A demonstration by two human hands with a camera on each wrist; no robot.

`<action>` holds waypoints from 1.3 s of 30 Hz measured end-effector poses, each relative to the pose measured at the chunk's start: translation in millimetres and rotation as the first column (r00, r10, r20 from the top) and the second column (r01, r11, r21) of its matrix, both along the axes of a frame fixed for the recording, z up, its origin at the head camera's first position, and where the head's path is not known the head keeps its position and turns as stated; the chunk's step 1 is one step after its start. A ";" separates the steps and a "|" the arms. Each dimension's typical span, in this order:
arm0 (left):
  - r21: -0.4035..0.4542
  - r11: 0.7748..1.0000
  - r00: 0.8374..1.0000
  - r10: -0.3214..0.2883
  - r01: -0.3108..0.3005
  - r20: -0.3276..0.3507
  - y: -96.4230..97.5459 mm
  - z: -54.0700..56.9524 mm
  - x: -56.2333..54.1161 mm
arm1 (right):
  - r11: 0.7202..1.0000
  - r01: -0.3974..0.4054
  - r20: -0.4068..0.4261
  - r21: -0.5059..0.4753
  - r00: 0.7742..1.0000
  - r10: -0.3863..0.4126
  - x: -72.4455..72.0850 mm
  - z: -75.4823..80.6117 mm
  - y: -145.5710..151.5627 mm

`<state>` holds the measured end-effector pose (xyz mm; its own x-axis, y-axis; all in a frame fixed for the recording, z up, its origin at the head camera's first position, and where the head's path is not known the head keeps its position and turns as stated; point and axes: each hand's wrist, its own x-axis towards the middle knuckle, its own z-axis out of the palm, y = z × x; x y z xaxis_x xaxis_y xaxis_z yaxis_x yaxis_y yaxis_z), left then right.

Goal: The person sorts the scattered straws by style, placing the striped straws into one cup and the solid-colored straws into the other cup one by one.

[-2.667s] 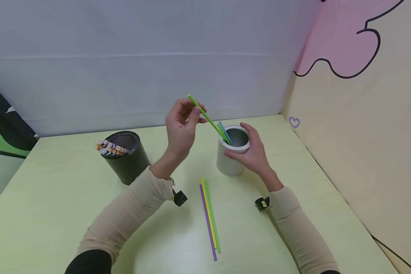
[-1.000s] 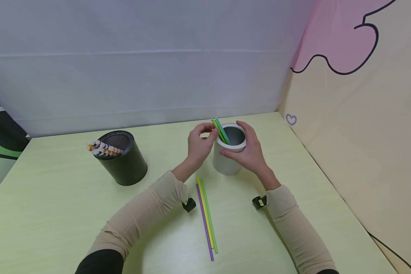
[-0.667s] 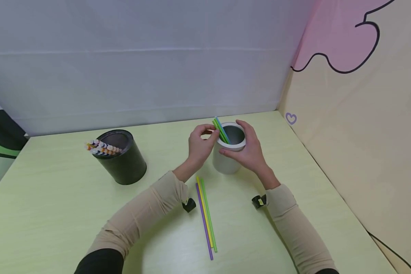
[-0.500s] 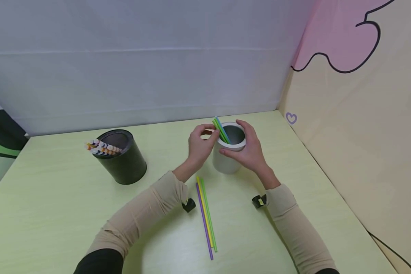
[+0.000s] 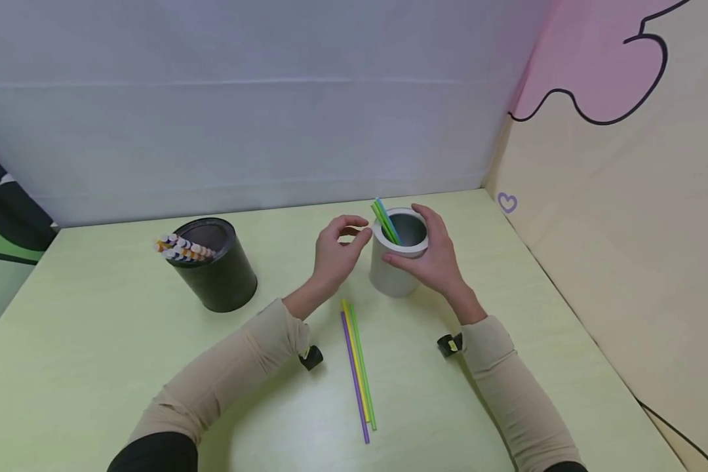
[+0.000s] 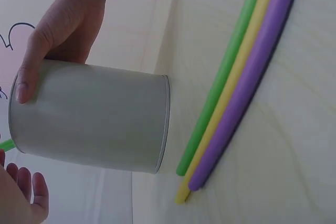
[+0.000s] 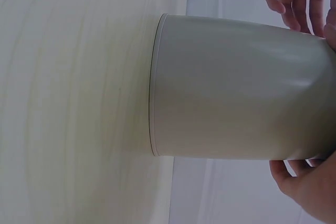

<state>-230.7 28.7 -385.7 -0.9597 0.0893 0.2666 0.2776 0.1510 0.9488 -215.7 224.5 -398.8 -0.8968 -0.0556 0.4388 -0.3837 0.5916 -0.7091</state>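
My right hand (image 5: 439, 262) grips the white cup (image 5: 392, 278) round its rim, thumb on the near side. The cup stands upright on the table. Two green straws (image 5: 382, 221) and a blue straw (image 5: 391, 225) lean inside it toward its left edge. Just left of the rim is my left hand (image 5: 336, 255), its fingers loosely bent with nothing between them. In the left wrist view, the white cup (image 6: 94, 114) hides most of the straws in it. Nearer to me lie a purple straw (image 5: 354, 377), a yellow straw (image 5: 356, 360) and a green straw (image 5: 362, 367), side by side.
A black cup (image 5: 227, 278) stands to the left, with several patterned straws (image 5: 184, 249) leaning out over its left rim. A pale curtain (image 5: 242, 144) hangs behind the table (image 5: 94, 341). A wall (image 5: 613, 249) bounds the right side.
My left hand lowered a green straw into the white cup, let it go and drew back a little to the left. My right hand has stayed on the cup.
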 end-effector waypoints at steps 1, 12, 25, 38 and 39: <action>0.000 1.000 1.000 -0.009 0.009 -0.003 -3.1 -0.1 1.5 | 1.000 0.001 -0.001 0.000 1.000 -0.001 -0.4 -0.2 0.5; -0.006 0.999 0.998 -0.053 0.053 -0.032 -42.4 0.0 23.1 | 1.000 0.006 0.005 0.005 1.000 -0.006 -0.6 -2.0 4.7; -0.056 0.994 0.993 -0.102 0.098 -0.065 -65.3 5.3 39.7 | 1.000 0.016 -0.009 0.000 1.000 -0.016 -1.6 -1.5 5.8; -0.428 0.864 0.824 -0.433 0.264 -0.365 -71.6 -1.8 58.3 | 1.000 0.004 -0.003 -0.009 1.000 -0.004 -1.4 -2.3 -0.8; -0.454 0.846 0.802 -0.466 0.280 -0.375 -72.1 -2.2 59.3 | 1.000 0.004 -0.008 -0.008 1.000 -0.004 -1.7 -2.2 -1.0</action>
<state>-171.4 -43.5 -387.8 -0.6034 0.5919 0.5344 0.7661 0.2444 0.5945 -217.4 223.5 -401.0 -0.8936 -0.0488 0.4462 -0.3870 0.5874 -0.7108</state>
